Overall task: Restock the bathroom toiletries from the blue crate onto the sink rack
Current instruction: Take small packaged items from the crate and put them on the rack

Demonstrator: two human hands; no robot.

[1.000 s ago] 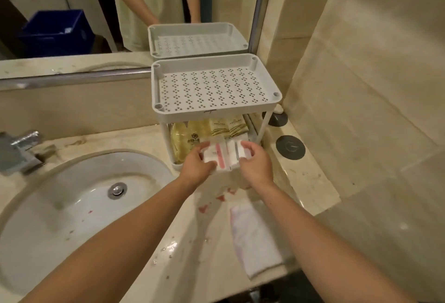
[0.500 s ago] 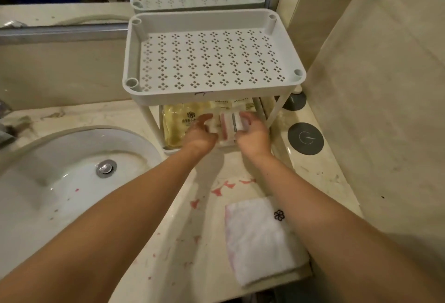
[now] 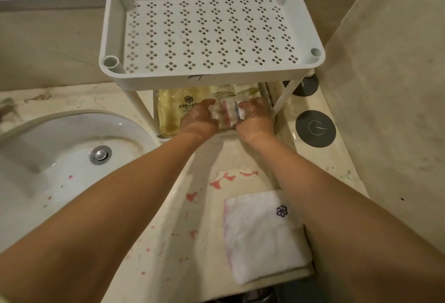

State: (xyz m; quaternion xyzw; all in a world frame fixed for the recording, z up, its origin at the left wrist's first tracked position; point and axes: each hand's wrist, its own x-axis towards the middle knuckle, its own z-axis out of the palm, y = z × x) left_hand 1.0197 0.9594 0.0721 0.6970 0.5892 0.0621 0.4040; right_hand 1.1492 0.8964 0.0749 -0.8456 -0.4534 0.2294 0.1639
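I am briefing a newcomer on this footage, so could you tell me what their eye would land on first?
The white perforated top tray of the sink rack fills the upper middle. Just beneath it, the left hand and right hand hold small white packets beside yellow sachets. A folded white towel lies on the counter, lower right.

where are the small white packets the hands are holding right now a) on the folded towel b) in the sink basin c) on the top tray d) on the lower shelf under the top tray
D: the left hand and right hand hold the small white packets inside the lower shelf, beneath the top tray and just right of the yellow packages.
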